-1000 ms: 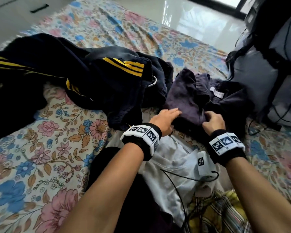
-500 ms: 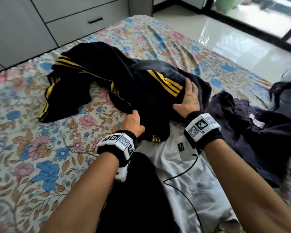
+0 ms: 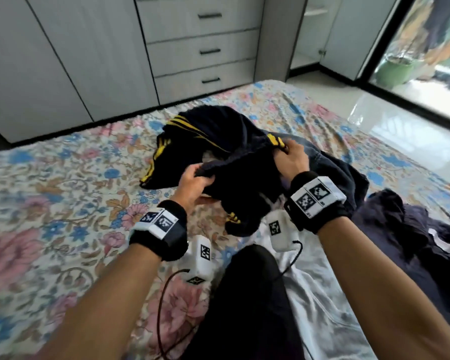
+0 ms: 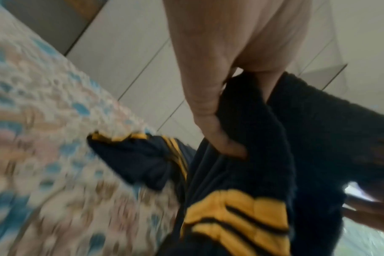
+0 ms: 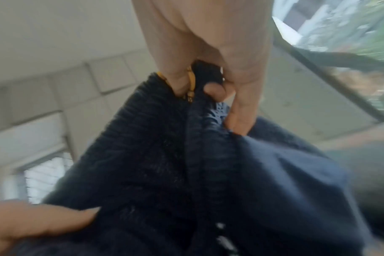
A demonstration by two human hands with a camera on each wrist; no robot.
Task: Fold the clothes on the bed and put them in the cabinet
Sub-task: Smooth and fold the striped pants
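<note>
Navy garment [image 3: 234, 162] with yellow stripes is gripped by left hand [image 3: 192, 188] and right hand [image 3: 291, 162] above floral bed [image 3: 63, 203]; grey cabinet [image 3: 200, 48] with drawers stands behind, glazed door at right.

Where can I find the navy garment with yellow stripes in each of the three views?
Head: navy garment at centre, lifted by left hand and right hand.
Left wrist: navy garment centre to lower right, below the fingers.
Right wrist: navy garment fills the centre.
Shared landmark: its yellow stripes.
</note>
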